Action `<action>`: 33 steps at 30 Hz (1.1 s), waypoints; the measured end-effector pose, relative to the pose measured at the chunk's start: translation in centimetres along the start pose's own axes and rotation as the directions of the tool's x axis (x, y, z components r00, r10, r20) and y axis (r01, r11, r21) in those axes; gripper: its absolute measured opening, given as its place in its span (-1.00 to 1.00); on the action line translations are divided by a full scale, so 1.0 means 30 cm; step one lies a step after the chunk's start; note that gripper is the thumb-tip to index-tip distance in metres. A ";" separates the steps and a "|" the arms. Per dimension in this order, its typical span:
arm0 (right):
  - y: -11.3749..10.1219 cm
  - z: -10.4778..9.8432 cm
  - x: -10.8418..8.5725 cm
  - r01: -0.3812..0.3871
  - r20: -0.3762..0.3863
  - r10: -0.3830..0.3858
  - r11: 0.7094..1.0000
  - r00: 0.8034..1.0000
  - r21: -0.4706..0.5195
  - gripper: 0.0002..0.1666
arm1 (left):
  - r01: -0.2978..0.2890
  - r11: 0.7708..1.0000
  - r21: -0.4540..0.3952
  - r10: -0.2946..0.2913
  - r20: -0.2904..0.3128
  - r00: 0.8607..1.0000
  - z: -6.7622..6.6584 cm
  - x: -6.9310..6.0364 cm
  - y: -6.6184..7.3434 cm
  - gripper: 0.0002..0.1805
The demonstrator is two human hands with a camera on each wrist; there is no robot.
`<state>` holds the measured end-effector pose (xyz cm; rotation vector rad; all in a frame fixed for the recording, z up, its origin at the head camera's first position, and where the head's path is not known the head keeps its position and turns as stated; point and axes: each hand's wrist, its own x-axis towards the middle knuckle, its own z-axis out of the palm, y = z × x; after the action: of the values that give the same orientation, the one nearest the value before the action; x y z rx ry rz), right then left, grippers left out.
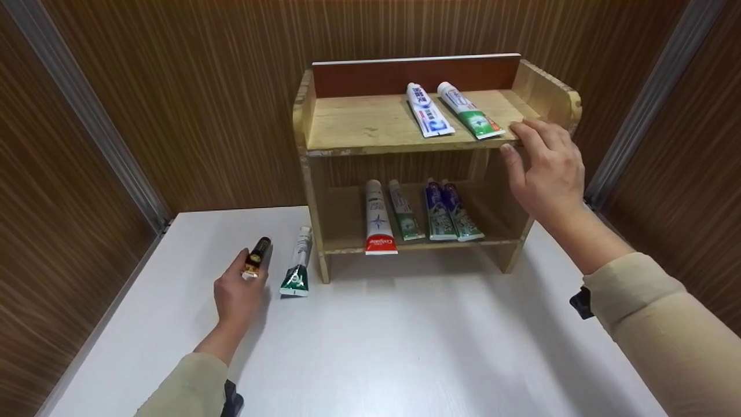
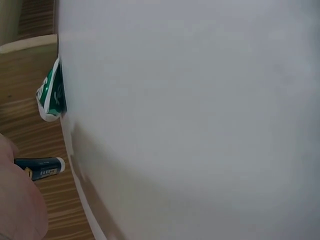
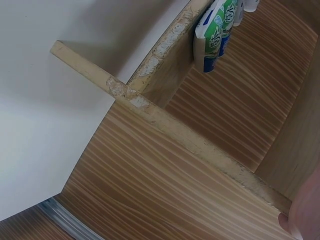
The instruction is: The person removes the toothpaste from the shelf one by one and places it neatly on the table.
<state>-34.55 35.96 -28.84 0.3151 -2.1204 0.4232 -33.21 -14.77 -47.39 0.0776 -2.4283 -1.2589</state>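
Observation:
My left hand holds a small dark toothpaste tube with gold markings, just above the white table at the left. In the left wrist view that dark tube sticks out past the hand. A white and green toothpaste tube lies to its right, beside the wooden shelf. My right hand grips the top board's front edge near its right end, fingers above and thumb at the front. Left of those fingers lie a green and white tube and a white and blue tube.
On the lower board lie a white and red tube, a white and green tube and two purple and green tubes. The shelf's side panel stands at the right. Wood-grain walls enclose the white table.

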 end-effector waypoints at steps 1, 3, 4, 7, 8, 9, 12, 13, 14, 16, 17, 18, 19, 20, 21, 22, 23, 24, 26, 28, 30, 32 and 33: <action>0.000 0.000 0.000 0.001 0.000 -0.001 1.000 1.000 0.000 -0.50 | 0.005 1.000 -0.002 -0.005 0.006 1.000 0.002 -0.001 0.001 -0.35; 0.000 -0.001 0.000 0.002 0.002 -0.002 1.000 1.000 -0.001 -0.49 | 0.019 1.000 -0.003 -0.019 0.025 1.000 0.007 -0.002 0.001 -0.34; 0.000 -0.001 -0.001 0.002 0.003 -0.002 1.000 1.000 0.000 -0.49 | 0.026 1.000 -0.003 -0.026 0.035 0.999 0.008 -0.003 0.001 -0.34; 0.001 0.000 -0.003 0.001 0.004 -0.001 1.000 1.000 -0.002 -0.49 | 0.041 0.999 0.000 -0.041 0.073 0.997 0.013 -0.006 -0.001 -0.33; 0.001 0.000 -0.004 0.001 0.004 -0.001 1.000 1.000 -0.001 -0.49 | 0.046 0.999 0.000 -0.046 0.088 0.995 0.013 -0.007 -0.001 -0.32; 0.001 0.001 -0.004 0.000 0.004 0.000 1.000 1.000 -0.002 -0.49 | 0.049 0.999 0.000 -0.048 0.101 0.994 0.014 -0.008 -0.002 -0.32; 0.003 0.003 -0.007 0.007 -0.002 -0.007 1.000 1.000 0.001 -0.50 | 0.035 0.999 0.008 -0.035 0.118 0.992 0.017 -0.009 -0.007 -0.33; 0.003 0.004 -0.007 0.009 -0.003 -0.009 1.000 1.000 0.002 -0.50 | 0.032 0.999 0.010 -0.033 0.121 0.992 0.017 -0.010 -0.006 -0.33; 0.003 0.004 -0.007 0.012 -0.005 -0.012 1.000 1.000 0.003 -0.50 | 0.029 0.999 0.015 -0.031 0.123 0.992 0.018 -0.010 -0.007 -0.33; 0.003 0.005 -0.007 0.019 -0.011 -0.019 1.000 1.000 0.004 -0.51 | 0.023 0.999 0.029 -0.027 0.124 0.992 0.020 -0.011 -0.008 -0.33; 0.003 0.004 -0.006 0.020 -0.011 -0.020 1.000 1.000 0.003 -0.51 | 0.029 0.999 0.035 -0.033 0.129 0.991 0.020 -0.011 -0.008 -0.32; 0.003 0.004 -0.005 0.019 -0.011 -0.019 1.000 1.000 0.003 -0.51 | 0.034 0.999 0.036 -0.038 0.134 0.990 0.019 -0.011 -0.010 -0.31; 0.002 0.003 -0.004 0.018 -0.010 -0.018 1.000 1.000 0.003 -0.51 | 0.036 0.999 0.036 -0.041 0.139 0.989 0.018 -0.013 -0.009 -0.30; 0.001 0.002 -0.003 0.016 -0.009 -0.016 1.000 1.000 0.002 -0.50 | 0.041 0.998 0.037 -0.046 0.147 0.988 0.017 -0.013 -0.009 -0.30; 0.001 0.002 -0.002 0.014 -0.007 -0.014 1.000 1.000 0.001 -0.50 | 0.048 0.998 0.039 -0.053 0.158 0.986 0.017 -0.014 -0.010 -0.29; 0.001 0.001 -0.002 0.013 -0.004 -0.013 1.000 1.000 -0.001 -0.50 | 0.053 0.998 0.040 -0.059 0.169 0.984 0.016 -0.014 -0.011 -0.28; 0.001 0.000 -0.001 0.010 -0.001 -0.010 1.000 1.000 -0.002 -0.50 | 0.063 0.997 0.042 -0.069 0.184 0.980 0.016 -0.014 -0.012 -0.27; 0.001 -0.002 -0.001 0.007 0.001 -0.007 1.000 1.000 -0.004 -0.49 | 0.073 0.996 0.041 -0.080 0.200 0.977 0.016 -0.015 -0.012 -0.26; 0.000 -0.002 0.000 0.005 0.005 -0.005 1.000 1.000 -0.007 -0.49 | 0.092 0.994 0.051 -0.102 0.232 0.967 0.015 -0.016 -0.014 -0.24; 0.000 -0.002 -0.001 0.003 0.005 -0.003 1.000 1.000 -0.008 -0.49 | 0.102 0.993 0.058 -0.114 0.253 0.961 0.016 -0.016 -0.015 -0.22; 0.000 -0.001 0.000 0.001 0.004 -0.001 1.000 1.000 -0.007 -0.49 | 0.115 0.991 0.063 -0.128 0.264 0.956 0.016 -0.016 -0.017 -0.21; 0.000 0.000 0.000 0.001 0.003 -0.001 1.000 1.000 -0.004 -0.50 | 0.122 0.990 0.072 -0.137 0.267 0.954 0.015 -0.014 -0.020 -0.20; 0.000 0.001 0.001 0.001 0.003 -0.001 1.000 1.000 -0.004 -0.50 | 0.123 0.990 0.076 -0.139 0.268 0.953 0.014 -0.014 -0.022 -0.20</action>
<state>-34.59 35.95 -28.83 0.3148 -2.1233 0.4179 -33.07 -14.73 -48.26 0.0878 -2.7364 -1.3321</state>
